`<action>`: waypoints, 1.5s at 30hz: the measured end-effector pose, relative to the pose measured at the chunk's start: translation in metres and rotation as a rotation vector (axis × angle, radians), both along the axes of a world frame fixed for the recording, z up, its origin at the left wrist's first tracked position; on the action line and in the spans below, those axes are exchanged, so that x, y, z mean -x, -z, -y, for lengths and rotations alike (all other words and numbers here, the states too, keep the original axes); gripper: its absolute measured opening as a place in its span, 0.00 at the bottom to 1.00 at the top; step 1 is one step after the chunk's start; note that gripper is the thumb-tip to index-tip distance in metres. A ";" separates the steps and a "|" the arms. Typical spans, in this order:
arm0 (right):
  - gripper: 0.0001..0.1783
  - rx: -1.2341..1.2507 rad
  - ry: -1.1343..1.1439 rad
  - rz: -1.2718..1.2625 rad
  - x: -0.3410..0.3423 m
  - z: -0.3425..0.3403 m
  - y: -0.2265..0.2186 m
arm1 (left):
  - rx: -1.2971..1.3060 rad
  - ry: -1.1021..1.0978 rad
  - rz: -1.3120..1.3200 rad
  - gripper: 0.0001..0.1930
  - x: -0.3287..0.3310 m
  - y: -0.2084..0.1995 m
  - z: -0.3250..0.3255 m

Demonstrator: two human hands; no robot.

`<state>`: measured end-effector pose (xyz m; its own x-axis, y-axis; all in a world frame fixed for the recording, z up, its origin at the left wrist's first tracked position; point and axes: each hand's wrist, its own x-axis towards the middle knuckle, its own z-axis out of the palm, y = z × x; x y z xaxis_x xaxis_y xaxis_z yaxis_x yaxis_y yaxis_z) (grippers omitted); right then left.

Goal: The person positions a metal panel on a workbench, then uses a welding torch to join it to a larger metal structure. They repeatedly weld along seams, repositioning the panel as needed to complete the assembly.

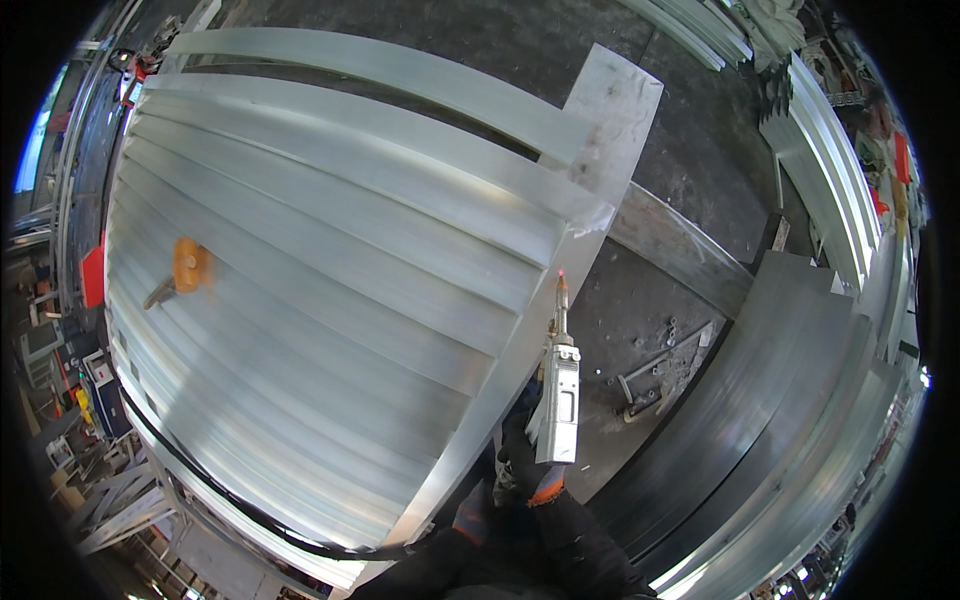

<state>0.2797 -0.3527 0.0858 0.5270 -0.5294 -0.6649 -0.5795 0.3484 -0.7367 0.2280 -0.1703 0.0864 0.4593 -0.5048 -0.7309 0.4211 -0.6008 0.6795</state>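
Note:
My right hand, in a dark glove with an orange cuff, is closed round a hand-held laser welding gun. The gun has a boxy silver-white body and a narrow copper-coloured nozzle. A small red light shows at its tip, over the right-hand edge rail of a large slatted metal panel. Low in the middle, close to the right hand, is my left hand, gloved in grey with an orange cuff; its fingers are hidden in shadow. On the panel's left part lies a mallet with an orange head and short handle.
A black hose runs along the panel's near left edge. Right of me are stacked long metal profiles, joined to the panel side by a metal beam. Metal scraps lie on the dark floor between. More profiles stand at the far right.

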 end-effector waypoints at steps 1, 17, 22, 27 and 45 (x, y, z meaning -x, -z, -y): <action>0.18 -0.026 0.023 0.001 -0.001 0.002 -0.005 | 0.006 -0.034 -0.047 0.26 -0.001 -0.004 0.000; 0.14 -0.428 0.823 0.284 0.012 0.062 0.027 | 0.069 -0.028 -0.091 0.21 -0.018 0.016 0.065; 0.11 0.008 0.630 0.222 -0.023 0.090 0.036 | -0.068 0.169 -0.015 0.22 -0.040 0.028 0.093; 0.21 -0.159 0.539 0.159 -0.030 0.097 0.042 | 0.038 0.060 0.081 0.20 -0.041 0.034 0.095; 0.29 -0.029 0.532 0.083 -0.040 0.101 0.026 | -0.152 0.214 -0.019 0.21 -0.065 0.002 0.110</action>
<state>0.3201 -0.4540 0.0593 0.2426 -0.7194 -0.6508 -0.2578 0.5989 -0.7582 0.2928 -0.2801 0.0845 0.3393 -0.4723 -0.8135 0.2856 -0.7723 0.5675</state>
